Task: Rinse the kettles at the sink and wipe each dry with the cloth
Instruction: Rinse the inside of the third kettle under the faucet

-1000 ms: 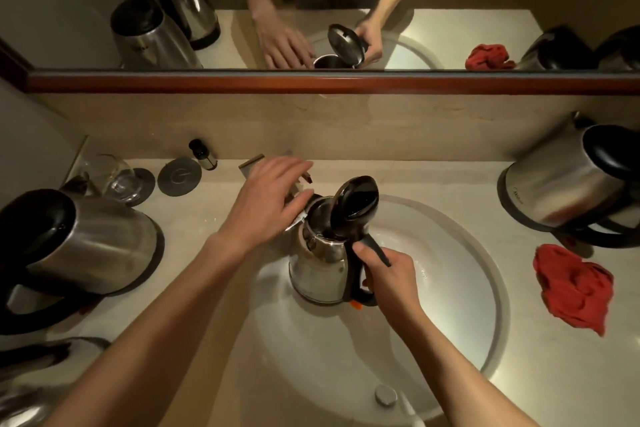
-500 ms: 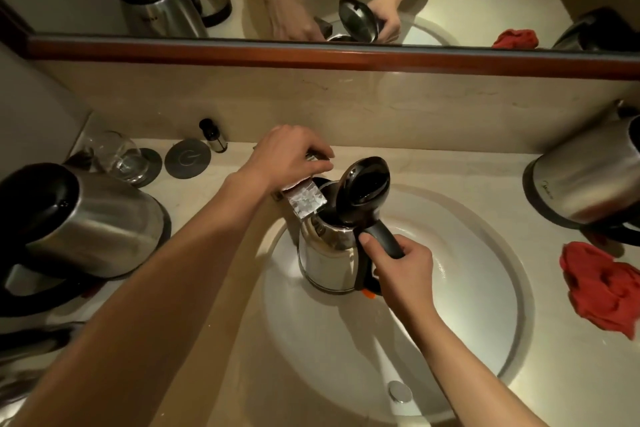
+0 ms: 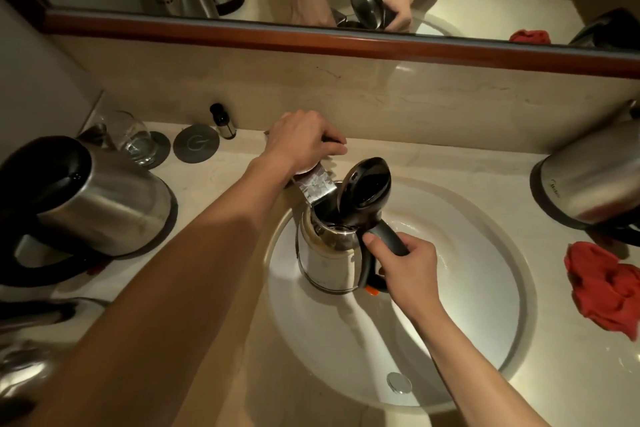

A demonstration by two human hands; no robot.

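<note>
While the kettle (image 3: 329,253) stands upright in the white sink (image 3: 467,305) at the middle of the frame, its black lid (image 3: 365,185) is swung open. The right hand (image 3: 408,270) grasps the black handle with the fingers curled around it and the thumb on top. The left hand (image 3: 301,142), just above the kettle, has its fingers curled over the tap (image 3: 317,185), whose shiny spout reaches over the kettle's opening. On the desk (image 3: 450,163), at the left of the frame, a second steel kettle (image 3: 90,204) stands; a third kettle (image 3: 588,177) is at the right edge. A red cloth (image 3: 609,291) lies crumpled at the right, beside the sink. At the upper left stand a glass (image 3: 131,139), a grey coaster (image 3: 196,143) and a small dark bottle (image 3: 222,121).
</note>
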